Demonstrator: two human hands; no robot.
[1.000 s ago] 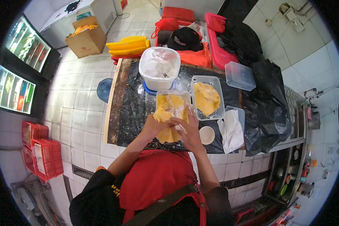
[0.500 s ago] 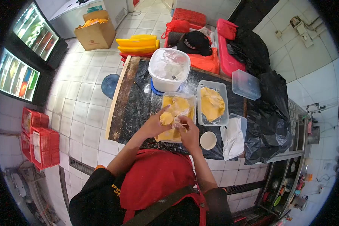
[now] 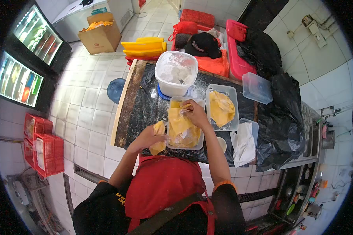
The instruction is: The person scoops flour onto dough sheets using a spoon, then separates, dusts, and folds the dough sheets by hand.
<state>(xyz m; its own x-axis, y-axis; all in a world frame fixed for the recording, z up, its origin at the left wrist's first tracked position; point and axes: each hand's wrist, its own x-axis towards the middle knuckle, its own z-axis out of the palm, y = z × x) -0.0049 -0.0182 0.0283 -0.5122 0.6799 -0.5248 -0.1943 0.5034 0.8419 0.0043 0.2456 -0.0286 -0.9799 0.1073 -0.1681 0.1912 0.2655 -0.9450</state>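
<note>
In my left hand [image 3: 146, 139], closed, is a folded yellow dough wrapper [image 3: 157, 148], just left of a clear plastic tub [image 3: 203, 102]. My right hand [image 3: 196, 114] reaches over that tub and pinches the upper edge of a thin yellow dough sheet [image 3: 179, 122], which hangs down from the fingers. More floury yellow dough [image 3: 188, 139] lies in the tub beneath it. A second clear tub [image 3: 236, 102] on the right contains a loose pile of yellow dough sheets [image 3: 222, 109].
Behind the tubs stands a white bucket of flour [image 3: 176, 72] with a scoop handle showing. A paper cup [image 3: 222, 145] is half hidden by my right forearm. A white cloth [image 3: 243, 144], a clear lid [image 3: 257, 88] and black plastic [image 3: 280, 129] lie to the right.
My hands, together over the near tub before, are now apart. The left moved down and left with its dough wrapper; the right moved up and lifts a dough sheet's edge.
</note>
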